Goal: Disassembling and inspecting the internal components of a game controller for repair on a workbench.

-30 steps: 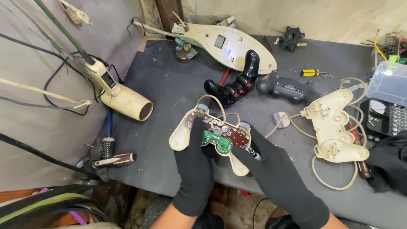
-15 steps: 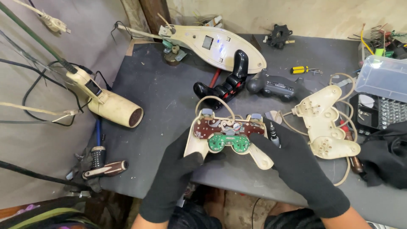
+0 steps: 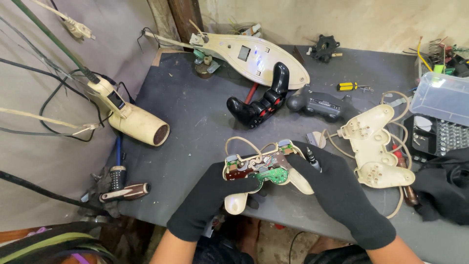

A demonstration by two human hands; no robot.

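Both my hands wear black gloves. My left hand [image 3: 210, 200] grips the left side of an opened cream game controller [image 3: 266, 171], whose brown and green circuit boards face up. My right hand [image 3: 342, 195] holds the controller's right grip and pinches a small dark screwdriver [image 3: 312, 159] that points up between the fingers. The controller is held just above the near edge of the dark table [image 3: 190, 122], and its cream cable loops behind it.
A cream controller shell [image 3: 373, 146] with its cable lies to the right. Behind are a black controller [image 3: 259, 102], a dark grey one [image 3: 320, 103] and a yellow screwdriver [image 3: 351, 86]. A cream heat gun [image 3: 132, 120] lies left, with a clear plastic box [image 3: 439, 95] far right.
The controller was tilted and is now level between both hands. My right hand has shifted from the circuit board to the controller's right grip.
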